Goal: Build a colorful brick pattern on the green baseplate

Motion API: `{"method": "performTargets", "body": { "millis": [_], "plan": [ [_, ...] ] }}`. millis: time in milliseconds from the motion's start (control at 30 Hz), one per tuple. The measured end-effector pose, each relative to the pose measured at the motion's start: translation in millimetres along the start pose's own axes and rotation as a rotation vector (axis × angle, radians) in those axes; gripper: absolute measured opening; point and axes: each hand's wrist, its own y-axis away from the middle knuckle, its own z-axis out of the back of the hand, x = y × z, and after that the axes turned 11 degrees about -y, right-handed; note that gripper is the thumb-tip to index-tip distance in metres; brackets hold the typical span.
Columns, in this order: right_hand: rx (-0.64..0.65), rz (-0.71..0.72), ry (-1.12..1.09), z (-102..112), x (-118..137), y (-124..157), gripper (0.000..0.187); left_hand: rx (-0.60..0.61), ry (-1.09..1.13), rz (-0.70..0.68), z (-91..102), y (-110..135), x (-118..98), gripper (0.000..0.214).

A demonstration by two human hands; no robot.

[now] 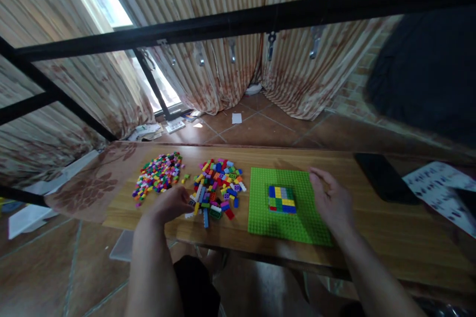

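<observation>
A pile of toy building bricks [219, 183] in many colours lies left of the middle of the wooden table. My left hand [171, 204] reaches the pile's near left edge, fingertips drawn together among the bricks; whatever they pinch is too small to make out. Right of the pile lies a green studded baseplate [260, 220]. On it sits a low block of joined bricks [281, 199] in blue, yellow, white, green and red. Over the baseplate's right edge hovers my right hand [330, 200], fingers loosely bent and apart, with nothing visible in them.
A heap of smaller colourful pieces [158, 176] lies farther left on the table [230, 237]. To the right are a dark phone-like slab [385, 178] and a printed sheet [442, 190]. A black metal bar [238, 20] with hooks crosses in front of the curtains.
</observation>
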Motion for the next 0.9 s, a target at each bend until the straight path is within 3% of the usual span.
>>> {"method": "performTargets", "body": {
  "millis": [167, 400, 600, 733, 900],
  "plan": [
    [0.039, 0.06, 0.019, -4, 0, 0, 0.041, -0.013, 0.007, -0.046, -1.9, -4, -5, 0.018],
    [0.088, 0.116, 0.046, -11, 1, 0, 0.042, 0.039, 0.257, -0.114, -1.1, -3, 1, 0.016],
    [0.106, 0.17, 0.094, -13, -1, 2, 0.041, 0.04, 0.32, -0.129, -3.8, -3, 9, 0.019],
    [0.116, 0.175, 0.1, -14, -2, 2, 0.039, 0.043, 0.281, -0.134, -5.9, -2, 13, 0.017],
    [0.116, 0.186, 0.096, -17, -2, 2, 0.037, 0.043, 0.106, -0.116, -5.8, -1, 1, 0.013]
  ]
}}
